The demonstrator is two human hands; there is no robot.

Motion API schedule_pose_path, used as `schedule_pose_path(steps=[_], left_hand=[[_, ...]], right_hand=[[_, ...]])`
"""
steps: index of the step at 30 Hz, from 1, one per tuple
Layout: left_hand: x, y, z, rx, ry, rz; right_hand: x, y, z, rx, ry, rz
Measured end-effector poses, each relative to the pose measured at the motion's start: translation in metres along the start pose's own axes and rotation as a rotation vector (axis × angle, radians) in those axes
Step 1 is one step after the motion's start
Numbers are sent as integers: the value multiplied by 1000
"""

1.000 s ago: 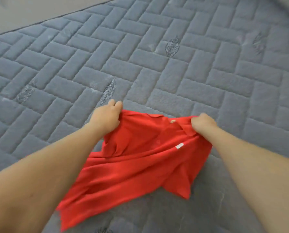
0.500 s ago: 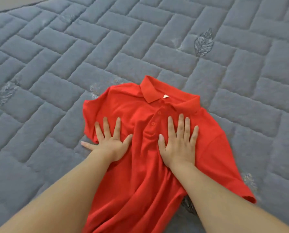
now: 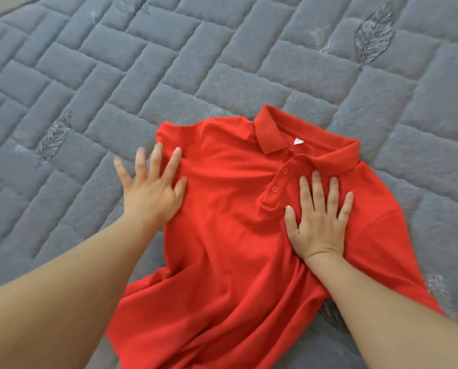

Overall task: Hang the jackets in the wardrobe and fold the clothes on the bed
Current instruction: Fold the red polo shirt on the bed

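Red short-sleeved polo shirt [image 3: 230, 222] lies face up at centre frame on the grey quilted bedspread [image 3: 169, 62], collar toward the upper right. I see my left hand [image 3: 152, 193] flat with fingers spread at its left edge, half on the quilt. My right hand [image 3: 318, 222] presses flat, fingers spread, just right of the button placket.

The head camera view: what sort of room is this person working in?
Most likely a bedroom. A grey quilted bed cover stitched with leaf motifs fills the view, and a red polo shirt lies spread on it under the left hand and right hand.
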State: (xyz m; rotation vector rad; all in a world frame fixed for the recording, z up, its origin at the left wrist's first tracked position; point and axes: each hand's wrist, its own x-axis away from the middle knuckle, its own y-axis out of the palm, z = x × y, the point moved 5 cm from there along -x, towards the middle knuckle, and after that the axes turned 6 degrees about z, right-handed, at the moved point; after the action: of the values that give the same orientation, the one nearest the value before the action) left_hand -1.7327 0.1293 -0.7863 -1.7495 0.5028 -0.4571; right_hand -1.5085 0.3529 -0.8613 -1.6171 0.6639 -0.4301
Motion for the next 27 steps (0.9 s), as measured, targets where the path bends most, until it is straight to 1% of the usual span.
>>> schedule_pose_path(steps=[2,3,4,5,6,7,8,9,10,11,12,14,15,16,17,19,20,21,22,23,24,25,26,27], left_hand=[[23,-1,9,174,194,-55],[39,3,12,284,186,-94],[59,9,9,386,73,-130],[80,16,1,454,-110,-135],[105,24,-11,473,-316,-124],[129,31,-20,460,-475,-125],[148,36,-27,457,-555,-140],[161,40,-34,495,-574,-162],[170,42,-39,578,-554,-184],[176,44,-42,668,-496,-231],[182,43,-43,714,-408,-311],[195,40,-41,716,-233,-494],[200,40,-44,727,-207,-558],[203,38,-50,755,-241,-578],[202,34,-59,784,-317,-552],[194,21,-89,821,-516,-418],[192,14,-108,816,-602,-351],[193,8,-127,728,-643,-291],[195,-2,-145,530,-619,-209],[199,-12,-157,285,-552,-118],[205,-19,-160,98,-446,-40],[213,-25,-153,12,-316,21],[225,-28,-138,23,-176,46],[240,-28,-117,89,-37,10]], right_hand=[[-1,-1,-1,-14,-8,26],[-1,-2,0,-23,-10,35],[-1,-3,0,-32,-10,41],[0,-4,1,-39,-10,47],[2,-5,1,-44,-8,55],[3,-6,1,-51,-1,63],[3,-7,1,-61,5,66],[3,-9,0,-75,4,59],[5,-12,0,-86,-5,42],[9,-14,3,-89,-18,16],[15,-15,4,-89,-32,-11],[39,-20,3,-107,-21,-62],[56,-23,1,-133,22,-87],[77,-28,-4,-173,84,-108],[99,-33,-11,-213,151,-122],[149,-46,-32,-282,281,-120],[173,-53,-45,-319,367,-92],[196,-60,-55,-366,496,-52],[215,-66,-62,-423,677,-20],[232,-68,-67,-481,881,-5],[245,-68,-71,-534,1070,-4],[252,-68,-76,-598,1209,-3],[255,-67,-81,-698,1287,16],[255,-65,-85,-824,1319,50]])
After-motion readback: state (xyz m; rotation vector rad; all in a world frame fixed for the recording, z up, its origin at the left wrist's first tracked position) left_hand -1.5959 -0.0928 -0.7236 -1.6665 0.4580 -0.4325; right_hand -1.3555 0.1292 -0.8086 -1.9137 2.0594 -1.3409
